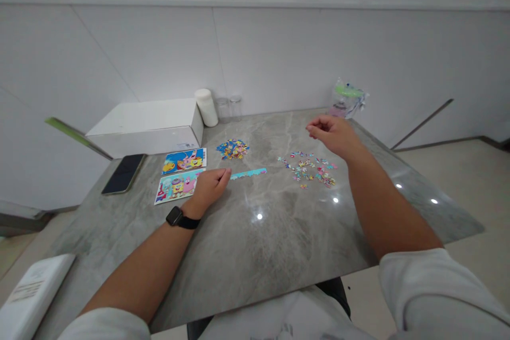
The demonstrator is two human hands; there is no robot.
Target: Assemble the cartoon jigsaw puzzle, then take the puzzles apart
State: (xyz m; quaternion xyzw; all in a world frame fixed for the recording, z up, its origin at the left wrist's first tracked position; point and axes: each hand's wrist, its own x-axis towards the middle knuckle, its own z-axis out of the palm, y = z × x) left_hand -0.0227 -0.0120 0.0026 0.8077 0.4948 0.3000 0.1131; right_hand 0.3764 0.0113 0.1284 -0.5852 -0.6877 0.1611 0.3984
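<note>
My left hand [210, 185] rests on the grey marble table [258, 244], fingers curled, its fingertips touching the left end of a joined strip of light-blue puzzle pieces [249, 173]. My right hand [331, 133] hovers above the table, fingers pinched together; anything in them is too small to see. Below it lies a loose scatter of puzzle pieces [308, 168]. A denser heap of pieces [232, 149] sits behind the strip. Two cartoon picture cards [181, 174] lie left of my left hand.
A white box [147, 126] stands at the back left, with a white cylinder [206, 107] and two small glass jars [230, 108] beside it. A dark phone [123, 173] lies at the left. A plastic bag [347, 98] sits at the back right. A white booklet [32, 292] lies near left.
</note>
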